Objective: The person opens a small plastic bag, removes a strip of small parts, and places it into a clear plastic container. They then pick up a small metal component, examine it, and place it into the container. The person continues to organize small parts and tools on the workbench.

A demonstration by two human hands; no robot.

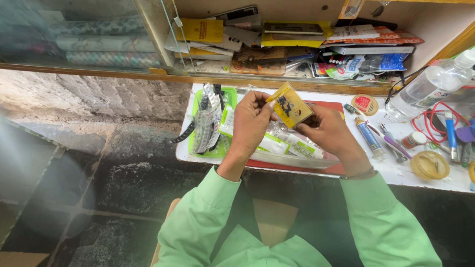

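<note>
Small yellow box [292,108] held above the white worktop [396,170], tilted, gripped between both hands over a clear tray of white-and-green tubes [292,143]. Left hand [251,123] closed round the box's left edge, fingertips at its open yellow flap; right hand [326,129] curled shut on the lower right corner. Green tray [198,148] with foil packets just left of the left hand; blue-and-white tube [370,138], round red-lidded tin [365,104] and clear plastic bottle [428,89] lying right, well apart from the box.
</note>
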